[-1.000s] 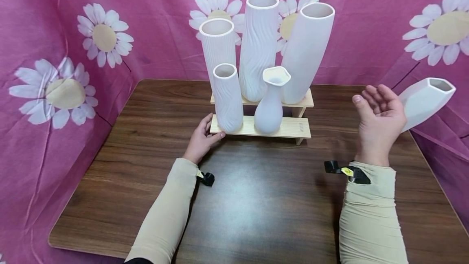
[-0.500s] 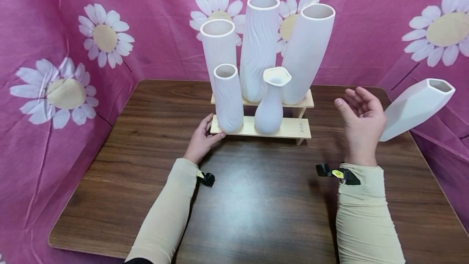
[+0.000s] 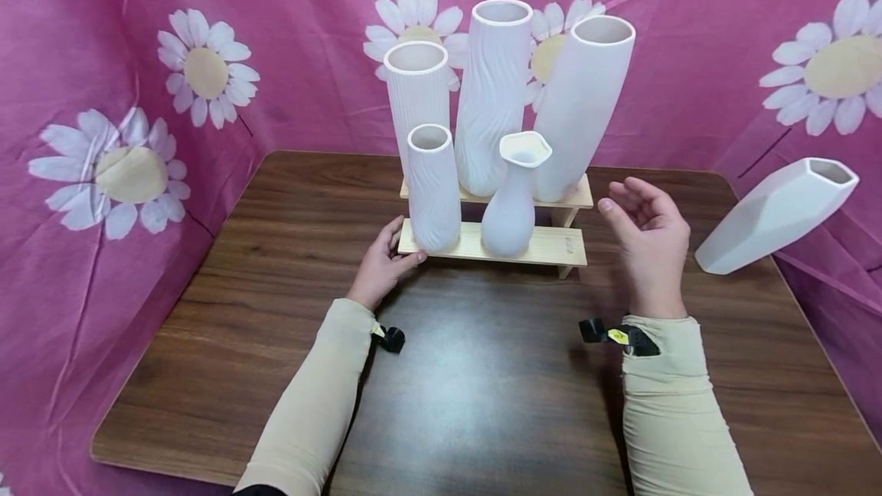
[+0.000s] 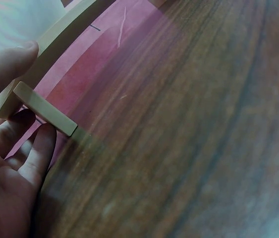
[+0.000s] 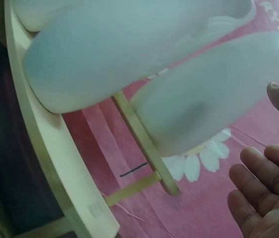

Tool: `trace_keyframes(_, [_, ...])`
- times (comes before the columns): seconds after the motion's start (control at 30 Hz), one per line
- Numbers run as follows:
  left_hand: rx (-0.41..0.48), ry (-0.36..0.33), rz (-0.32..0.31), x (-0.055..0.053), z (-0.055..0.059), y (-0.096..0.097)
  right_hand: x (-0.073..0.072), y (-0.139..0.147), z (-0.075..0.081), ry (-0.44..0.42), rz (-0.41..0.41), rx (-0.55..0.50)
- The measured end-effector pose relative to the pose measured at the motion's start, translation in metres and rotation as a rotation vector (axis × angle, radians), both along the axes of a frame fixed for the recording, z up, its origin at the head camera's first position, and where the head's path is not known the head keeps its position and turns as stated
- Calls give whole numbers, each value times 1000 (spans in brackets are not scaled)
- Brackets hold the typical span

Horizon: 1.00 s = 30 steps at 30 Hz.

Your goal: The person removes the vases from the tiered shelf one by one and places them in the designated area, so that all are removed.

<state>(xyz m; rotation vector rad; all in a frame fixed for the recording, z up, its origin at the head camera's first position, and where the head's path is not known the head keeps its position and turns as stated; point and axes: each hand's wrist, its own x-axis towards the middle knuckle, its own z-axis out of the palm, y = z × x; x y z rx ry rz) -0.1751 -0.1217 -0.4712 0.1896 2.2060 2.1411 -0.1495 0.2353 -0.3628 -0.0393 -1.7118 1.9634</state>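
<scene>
2 hands flank a wooden stand (image 3: 560,243), seen from my remote post. The left hand (image 3: 377,270) grips the left end of its lower step, thumb at the front edge and fingers reaching round and below the plank, as the left wrist view also lets me read. The right hand (image 3: 650,247) holds nothing: its fingers are relaxed and slightly bent, its palm turned toward the stand, with a gap between.

Key relation, as I judge it: the stand lies to the left of the right hand, its long axis running left to right across the surface (image 3: 468,412), so that I find the hands at opposite ends of that axis. The left hand is the nearer, being in contact; the right is near the other end without touching it.

Outward, I count 5 white vases standing on 2 tiers. Lower tier, left to right: a short wavy vase (image 3: 435,197) and a flared-neck vase (image 3: 510,217). Upper tier, left to right: a ribbed vase (image 3: 418,94), a tall wavy vase (image 3: 492,106) and a smooth oval vase (image 3: 586,102).

Beyond the right hand, and apart from it, a faceted vase (image 3: 779,213) rests on the surface near its right edge. It leans outward in the head view; whether it is truly tilted or the lens bends it, I cannot tell. Outermost hangs pink cloth (image 3: 310,44) with printed daisies (image 3: 207,71).
</scene>
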Motion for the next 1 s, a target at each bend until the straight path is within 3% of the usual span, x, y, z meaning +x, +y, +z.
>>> trace_keyframes(0.4, [-21,-11,2,1,1,-1,3,-23,-11,-149,211,437])
trace_keyframes(0.6, [-23,-12,2,-1,0,0,1,-27,-15,-264,321,559])
trace_keyframes(0.73, [-27,-15,5,-1,0,0,0,-30,-18,-306,375,601])
trace_keyframes(1.0, [-8,-31,-2,-1,2,-1,-5,-39,-26,-306,442,542])
